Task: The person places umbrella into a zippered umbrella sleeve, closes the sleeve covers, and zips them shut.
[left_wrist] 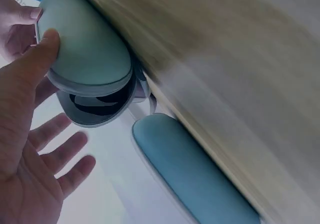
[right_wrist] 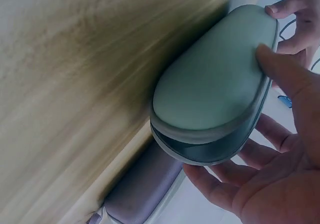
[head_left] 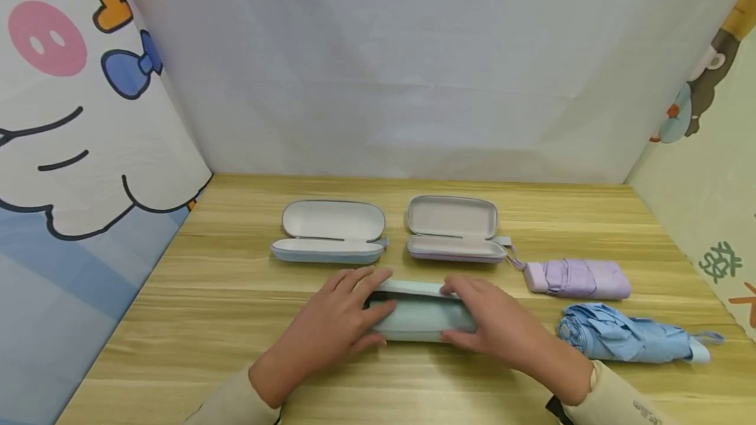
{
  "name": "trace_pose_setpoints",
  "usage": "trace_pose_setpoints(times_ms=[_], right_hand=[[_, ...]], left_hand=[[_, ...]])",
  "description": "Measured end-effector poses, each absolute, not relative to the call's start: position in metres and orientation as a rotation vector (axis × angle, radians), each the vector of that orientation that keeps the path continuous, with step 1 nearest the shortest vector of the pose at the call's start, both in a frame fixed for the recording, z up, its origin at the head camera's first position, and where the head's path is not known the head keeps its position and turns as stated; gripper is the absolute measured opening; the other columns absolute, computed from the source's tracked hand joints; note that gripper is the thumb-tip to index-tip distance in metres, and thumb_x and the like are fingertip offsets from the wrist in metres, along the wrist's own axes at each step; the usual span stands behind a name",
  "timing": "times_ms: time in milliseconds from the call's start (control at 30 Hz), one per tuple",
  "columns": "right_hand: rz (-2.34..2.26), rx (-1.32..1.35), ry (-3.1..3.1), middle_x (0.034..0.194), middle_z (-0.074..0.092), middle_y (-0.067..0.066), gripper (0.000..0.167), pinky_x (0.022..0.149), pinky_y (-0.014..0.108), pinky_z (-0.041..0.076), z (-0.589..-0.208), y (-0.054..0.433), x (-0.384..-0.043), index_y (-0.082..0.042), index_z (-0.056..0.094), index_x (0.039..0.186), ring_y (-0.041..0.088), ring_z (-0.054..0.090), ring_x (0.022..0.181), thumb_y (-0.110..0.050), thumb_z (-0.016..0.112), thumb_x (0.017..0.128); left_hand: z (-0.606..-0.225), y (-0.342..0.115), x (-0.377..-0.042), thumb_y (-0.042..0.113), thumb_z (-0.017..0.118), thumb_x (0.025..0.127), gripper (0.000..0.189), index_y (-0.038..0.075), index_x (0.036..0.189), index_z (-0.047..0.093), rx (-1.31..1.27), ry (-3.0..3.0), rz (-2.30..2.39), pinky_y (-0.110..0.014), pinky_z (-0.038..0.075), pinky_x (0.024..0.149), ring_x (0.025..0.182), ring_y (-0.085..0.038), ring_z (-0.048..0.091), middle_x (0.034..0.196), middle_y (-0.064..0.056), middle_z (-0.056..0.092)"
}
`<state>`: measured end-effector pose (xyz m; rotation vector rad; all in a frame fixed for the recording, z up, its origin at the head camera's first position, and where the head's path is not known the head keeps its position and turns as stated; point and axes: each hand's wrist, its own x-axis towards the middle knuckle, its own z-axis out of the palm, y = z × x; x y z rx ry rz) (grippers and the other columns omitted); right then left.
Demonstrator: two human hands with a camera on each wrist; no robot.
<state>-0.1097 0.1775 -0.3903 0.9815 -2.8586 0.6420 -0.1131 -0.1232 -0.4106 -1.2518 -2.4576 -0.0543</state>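
A mint-green glasses case [head_left: 413,328] lies on the table between both hands, its lid partly raised. My left hand [head_left: 332,313] holds the case's left end. Its thumb [left_wrist: 42,51] presses the base's outer side, and its other fingers are spread, several clear of the case. With the thumb on the front and fingers on the lid's edge, my right hand [right_wrist: 280,169] grips the right end. Through the gap in the left wrist view, a dark shape [left_wrist: 97,104] shows inside; I cannot tell what it is.
Behind stand an opened blue glasses case [head_left: 327,253] and an opened purple glasses case [head_left: 455,251], both with pale linings. To the right lie a folded purple umbrella [head_left: 585,279] and a folded blue umbrella [head_left: 634,336]. A white cloth [head_left: 413,71] hangs behind the wooden table [head_left: 195,320].
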Motion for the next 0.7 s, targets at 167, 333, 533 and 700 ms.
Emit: trace_pose_setpoints(times_ms=[167, 333, 533, 700], right_hand=[[0.649, 1.012, -2.792, 0.123, 0.068, 0.007, 0.046, 0.090, 0.047, 0.056, -0.392, 0.177, -0.109, -0.013, 0.062, 0.119, 0.024, 0.066, 0.109, -0.026, 0.089, 0.083], [0.626, 1.004, -2.739, 0.123, 0.070, 0.004, 0.041, 0.091, 0.047, 0.055, -0.394, 0.177, -0.107, -0.017, 0.065, 0.113, 0.025, 0.067, 0.111, -0.025, 0.090, 0.081], [0.633, 0.989, -2.675, 0.114, 0.070, -0.004, 0.046, 0.087, 0.044, 0.056, -0.398, 0.178, -0.106, -0.018, 0.065, 0.113, 0.019, 0.067, 0.106, -0.025, 0.093, 0.077], [0.643, 0.985, -2.672, 0.114, 0.070, -0.005, 0.048, 0.088, 0.044, 0.056, -0.399, 0.177, -0.106, -0.018, 0.064, 0.115, 0.019, 0.066, 0.107, -0.026, 0.093, 0.077]], left_hand=[[-0.409, -0.123, -0.115, 0.050, 0.086, 0.081, 0.070, 0.017, 0.138, 0.061, -1.233, -2.515, -0.247, -0.045, 0.049, 0.103, 0.125, -0.030, 0.059, 0.149, -0.013, 0.053], [-0.405, -0.123, -0.117, 0.055, 0.085, 0.080, 0.097, 0.010, 0.155, 0.041, -1.159, -2.663, -0.391, -0.047, 0.046, 0.108, 0.135, -0.029, 0.053, 0.152, -0.014, 0.050], [-0.403, -0.112, -0.124, 0.067, 0.082, 0.074, 0.112, 0.008, 0.158, 0.038, -1.192, -2.757, -0.365, -0.047, 0.048, 0.106, 0.133, -0.028, 0.055, 0.151, -0.011, 0.053], [-0.405, -0.102, -0.126, 0.064, 0.087, 0.072, 0.105, 0.005, 0.150, 0.050, -1.211, -2.732, -0.238, -0.043, 0.053, 0.097, 0.118, -0.027, 0.064, 0.132, -0.008, 0.064]])
